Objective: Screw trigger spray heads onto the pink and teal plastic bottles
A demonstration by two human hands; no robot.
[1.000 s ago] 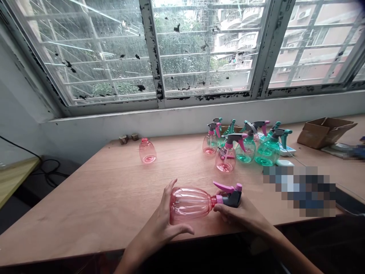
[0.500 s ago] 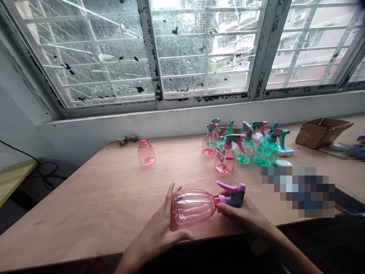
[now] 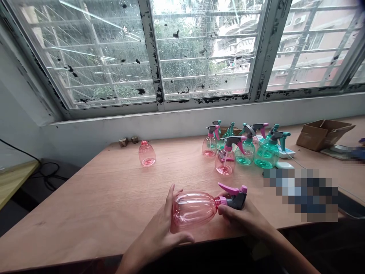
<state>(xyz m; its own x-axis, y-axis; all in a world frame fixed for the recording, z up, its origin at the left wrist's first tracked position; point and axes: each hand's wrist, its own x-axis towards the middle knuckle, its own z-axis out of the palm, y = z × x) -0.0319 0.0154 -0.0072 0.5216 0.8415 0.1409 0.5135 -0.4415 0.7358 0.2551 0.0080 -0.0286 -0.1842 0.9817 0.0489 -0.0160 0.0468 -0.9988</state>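
Note:
A clear pink spray bottle lies sideways between my hands at the table's front edge, its base to the left. My left hand cups the base, with the thumb held apart below and some fingers hidden behind the bottle. At the neck, my right hand grips around the pink collar and the dark spray head. The pink trigger points up and to the left. Farther back stands a pink bottle without a spray head.
Several green spray bottles and pink spray bottles stand grouped at the back right. Beyond them is an open cardboard box. Two small blocks sit by the wall below the window. A blurred patch covers something at right.
Both hands keep their hold on the spray bottle, which has barely shifted. The whole view has moved slightly with the head.

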